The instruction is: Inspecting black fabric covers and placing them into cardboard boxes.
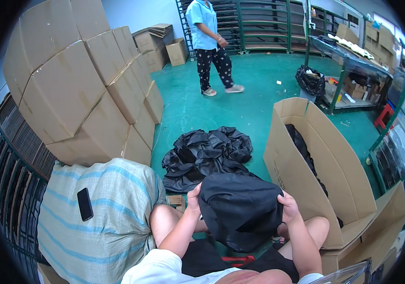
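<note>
Between my hands I hold up a piece of black fabric (240,208), spread out above my lap; it looks like a cloth bag or cover, though I cannot tell which. My left hand (194,199) pinches its left edge, and my right hand (288,208) grips its right edge. Some of the fingers are hidden behind the cloth. Just beyond it, a crumpled heap of similar black material (207,154) lies on the green floor. To my right stands a tall open cardboard box (306,184) with more black material (302,142) inside.
At my left a striped woven sack (112,203) bears a black phone (85,204). Behind it rise stacked cardboard boxes (70,90). A person in a blue top (202,21) is on the floor ahead. A workbench (349,52) and a black trash bag (310,80) stand far right.
</note>
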`<state>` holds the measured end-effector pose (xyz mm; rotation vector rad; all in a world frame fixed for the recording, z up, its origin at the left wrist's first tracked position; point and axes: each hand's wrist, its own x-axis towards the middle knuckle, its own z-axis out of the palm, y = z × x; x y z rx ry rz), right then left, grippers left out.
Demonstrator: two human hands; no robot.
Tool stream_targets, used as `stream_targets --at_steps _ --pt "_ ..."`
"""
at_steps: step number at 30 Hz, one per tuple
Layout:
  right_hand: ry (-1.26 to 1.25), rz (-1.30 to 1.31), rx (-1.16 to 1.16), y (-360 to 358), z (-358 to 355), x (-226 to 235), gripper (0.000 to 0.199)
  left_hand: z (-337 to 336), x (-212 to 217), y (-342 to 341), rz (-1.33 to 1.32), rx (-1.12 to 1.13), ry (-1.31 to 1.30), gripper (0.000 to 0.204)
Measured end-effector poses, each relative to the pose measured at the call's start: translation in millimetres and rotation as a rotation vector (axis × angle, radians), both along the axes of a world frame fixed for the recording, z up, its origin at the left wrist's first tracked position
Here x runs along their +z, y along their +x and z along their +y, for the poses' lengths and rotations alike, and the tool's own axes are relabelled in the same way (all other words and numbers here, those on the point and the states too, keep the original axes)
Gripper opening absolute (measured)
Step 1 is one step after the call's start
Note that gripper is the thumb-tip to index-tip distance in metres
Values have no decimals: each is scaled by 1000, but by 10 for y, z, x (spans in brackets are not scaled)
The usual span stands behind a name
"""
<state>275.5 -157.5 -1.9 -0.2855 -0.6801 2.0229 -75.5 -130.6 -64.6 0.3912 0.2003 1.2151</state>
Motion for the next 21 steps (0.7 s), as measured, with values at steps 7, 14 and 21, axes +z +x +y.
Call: stream_targets --at_steps 7,14,21 --pt "-46 109 -152 158 85 -43 47 -104 626 301 -163 -83 251 108" --pt "-59 -87 -103 19 45 110 47 53 352 243 52 -30 56 83" --pt "-49 -76 2 196 35 152 58 -92 657 114 81 32 203 73"
